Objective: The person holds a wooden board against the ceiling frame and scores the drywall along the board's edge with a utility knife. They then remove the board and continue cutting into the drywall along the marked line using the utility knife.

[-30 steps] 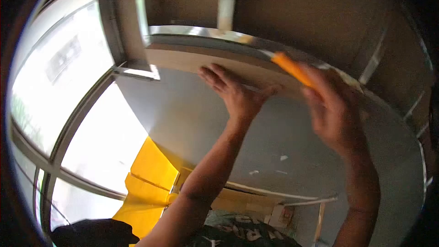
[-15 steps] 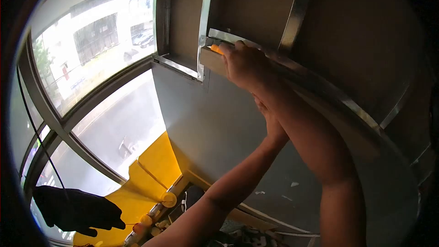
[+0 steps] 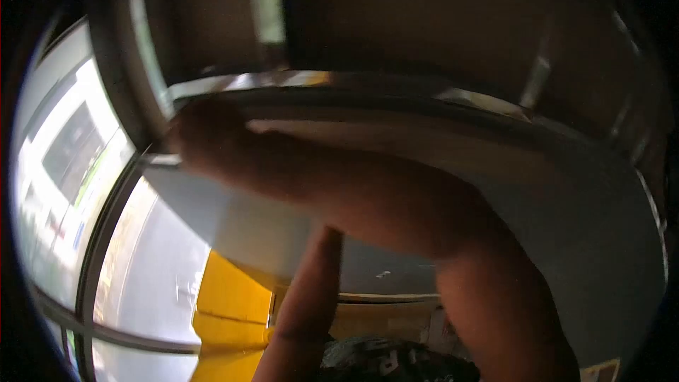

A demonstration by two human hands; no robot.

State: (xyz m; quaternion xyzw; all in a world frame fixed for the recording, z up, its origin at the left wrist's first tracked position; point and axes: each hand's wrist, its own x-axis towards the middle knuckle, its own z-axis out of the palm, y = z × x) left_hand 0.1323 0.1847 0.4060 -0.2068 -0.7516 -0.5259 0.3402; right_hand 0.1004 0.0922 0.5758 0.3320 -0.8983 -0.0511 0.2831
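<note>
Drywall panel stands upright in front of you, grey-faced, its pale top edge running just under the metal track that crosses the upper part of the view. Your right hand is at the panel's upper left corner, close to where the panel meets the window frame; the whole picture is smeared by motion, so you cannot tell whether its fingers are closed on anything or merely pressed to the board. Your right forearm lies across the face of the panel from that corner down to the lower right. Your left arm rises from below and passes behind the right forearm, which hides the left hand entirely. To the left, the window shows bright daylight. Below the panel's lower edge sits something yellow, too blurred to identify.
</note>
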